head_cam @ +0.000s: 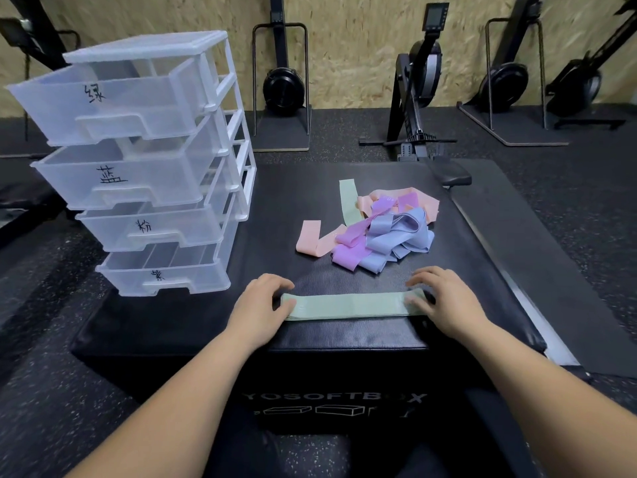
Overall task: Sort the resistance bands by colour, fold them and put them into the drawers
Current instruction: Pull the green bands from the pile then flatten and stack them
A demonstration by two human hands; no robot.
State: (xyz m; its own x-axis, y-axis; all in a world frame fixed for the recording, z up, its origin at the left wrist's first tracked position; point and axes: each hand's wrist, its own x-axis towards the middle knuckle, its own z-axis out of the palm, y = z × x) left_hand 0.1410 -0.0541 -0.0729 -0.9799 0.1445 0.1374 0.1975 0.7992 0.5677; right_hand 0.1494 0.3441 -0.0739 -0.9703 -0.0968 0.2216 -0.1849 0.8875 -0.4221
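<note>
Left hand: we are resting our left hand (263,305) on the left end of the green band (348,307). The fingers (275,281) are bending down over that end, with the thumb at the band's near edge. We cannot tell whether they are pinching the fabric or only pressing it.
Right hand: we are pressing our right hand (448,301) onto the band's right end. The fingertips (413,300) are lying nearly straight across the fabric, gripping nothing.
Green band: it is lying flat and stretched out between our two sets of fingers, running left to right across the near part of the black box (344,339).
Pile: the unsorted bands (382,232) are lying in a heap just beyond our right fingers, apart from the green band. The blue bands (400,236) are sitting nearest those fingers, with the purple bands (348,250) to their left.
Loose bands: a pink band (310,238) is lying bent beyond the gap between our hands, at the heap's left edge. A second green band (349,201) is sticking out on the heap's far side.
Drawers: the clear drawer unit (220,132) is standing on the box beyond and left of our left fingers. All four drawers are standing pulled out, each bearing a handwritten mark, and the lowest drawer (162,274) is sitting nearest those fingers.
Background: rowing machines (418,98) are standing by the chipboard wall, well beyond both hands.
</note>
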